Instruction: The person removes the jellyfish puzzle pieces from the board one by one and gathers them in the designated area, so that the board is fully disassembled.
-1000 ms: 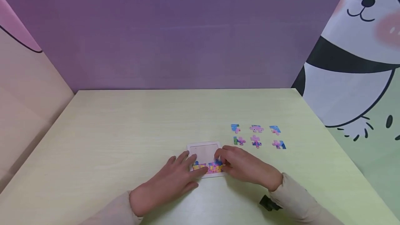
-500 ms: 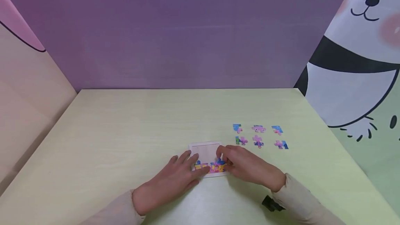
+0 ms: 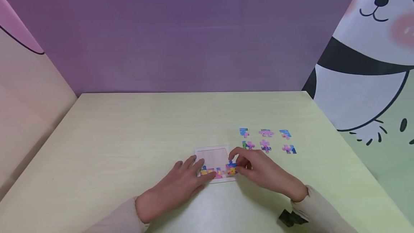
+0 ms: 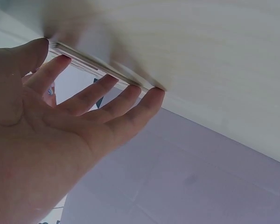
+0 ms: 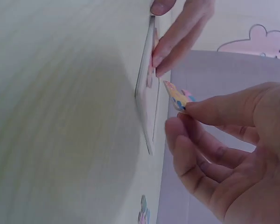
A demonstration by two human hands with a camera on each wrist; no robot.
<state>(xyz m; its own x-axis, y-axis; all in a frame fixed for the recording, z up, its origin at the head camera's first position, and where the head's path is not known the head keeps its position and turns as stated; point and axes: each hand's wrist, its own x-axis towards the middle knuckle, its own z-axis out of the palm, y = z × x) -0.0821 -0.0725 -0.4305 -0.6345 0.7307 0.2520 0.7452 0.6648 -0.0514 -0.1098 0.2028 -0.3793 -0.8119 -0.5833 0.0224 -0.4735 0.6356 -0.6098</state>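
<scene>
A white puzzle tray [image 3: 211, 155] lies flat on the table, with a few joined puzzle pieces [image 3: 207, 171] along its near edge. My left hand [image 3: 179, 181] rests on the tray's left side, fingers fairly straight, fingertips at its rim and on the pieces. In the left wrist view those fingertips [image 4: 111, 78] line the tray's edge. Between thumb and fingers my right hand [image 3: 262, 168] pinches a yellow and blue puzzle piece [image 3: 231, 167] over the tray's right front corner. The right wrist view has this piece [image 5: 176, 97] raised above the tray, tilted.
Several loose pink and blue puzzle pieces [image 3: 266, 146] lie in two rows on the table, right of and beyond the tray. A black object [image 3: 289, 218] is by the right sleeve. A purple wall [image 3: 194, 46] stands behind the table [image 3: 145, 125].
My right hand has lifted the yellow and blue piece away from the others and drawn it a little right. The left hand stays on the tray.
</scene>
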